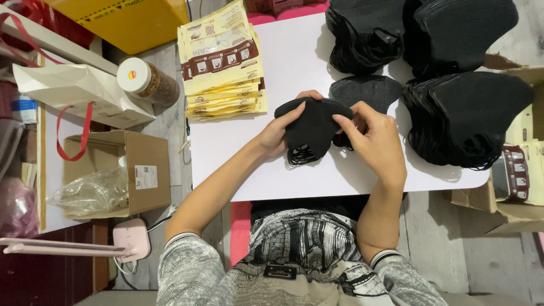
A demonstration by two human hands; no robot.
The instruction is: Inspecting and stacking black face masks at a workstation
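Item: small stack of black face masks (313, 126) held above white desk (294, 62) | left hand (277, 133) and right hand (375, 140) both closed on stack edges | handling, judged: light, soft, ear loops snag-prone; best pinched at folded edges | yellow packets (224, 62) nearby.

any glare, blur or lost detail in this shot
Head view: sharp, evenly lit, no glare on the white table; soft shadows under both hands; the black masks and stacks go so dark that folds barely show.
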